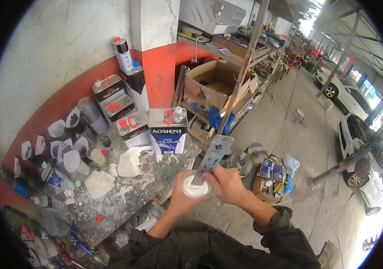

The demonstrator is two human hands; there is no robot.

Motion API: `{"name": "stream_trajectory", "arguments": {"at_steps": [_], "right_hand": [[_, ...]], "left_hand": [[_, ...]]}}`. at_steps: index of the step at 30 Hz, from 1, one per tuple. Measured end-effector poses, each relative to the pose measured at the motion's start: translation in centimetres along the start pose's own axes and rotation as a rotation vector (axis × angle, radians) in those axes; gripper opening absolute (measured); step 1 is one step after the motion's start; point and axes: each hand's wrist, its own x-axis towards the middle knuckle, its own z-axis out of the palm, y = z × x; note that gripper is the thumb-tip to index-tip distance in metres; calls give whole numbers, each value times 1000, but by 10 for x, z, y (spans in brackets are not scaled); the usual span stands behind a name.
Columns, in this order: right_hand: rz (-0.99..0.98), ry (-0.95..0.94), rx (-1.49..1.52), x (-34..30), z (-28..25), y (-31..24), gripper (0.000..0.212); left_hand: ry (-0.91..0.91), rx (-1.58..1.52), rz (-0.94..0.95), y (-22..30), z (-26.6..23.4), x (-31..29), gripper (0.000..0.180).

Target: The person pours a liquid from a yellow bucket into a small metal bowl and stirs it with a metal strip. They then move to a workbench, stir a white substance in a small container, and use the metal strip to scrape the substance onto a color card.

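My left hand (180, 199) is wrapped round a clear cup (195, 196) that holds a white liquid, likely paint. A flat grey mixing stick (214, 154) with holes along it stands tilted in the cup, its lower end in the white liquid. Gripping the stick just above the rim is my right hand (226, 183), its thumb and fingers closed. Behind the cup, on the paint-spattered table (155, 177), stands a blue and white metal can (168, 132) with a red handle and a pale cap.
More metal cans (131, 130) crowd the table's back by the wall. White rags (133, 161) and several cups with paper filters (72, 161) lie left. Right of the table are round tins (240, 163), a carton (267, 188) and a metal rack post (240, 78); cars (346, 92) stand farther off.
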Motion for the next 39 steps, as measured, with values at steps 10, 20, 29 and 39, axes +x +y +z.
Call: {"name": "stream_trajectory", "arguments": {"at_steps": [10, 20, 29, 39], "right_hand": [[39, 78, -4, 5, -8, -12, 23], [69, 189, 35, 8, -31, -21, 23], [82, 257, -66, -4, -35, -12, 26], [173, 261, 60, 5, -58, -33, 24]], "left_hand": [[-9, -62, -12, -4, 0, -1, 89], [-75, -65, -31, -9, 5, -1, 89], [-185, -110, -100, 4, 10, 6, 88], [-192, -52, -1, 5, 9, 5, 91]]}}
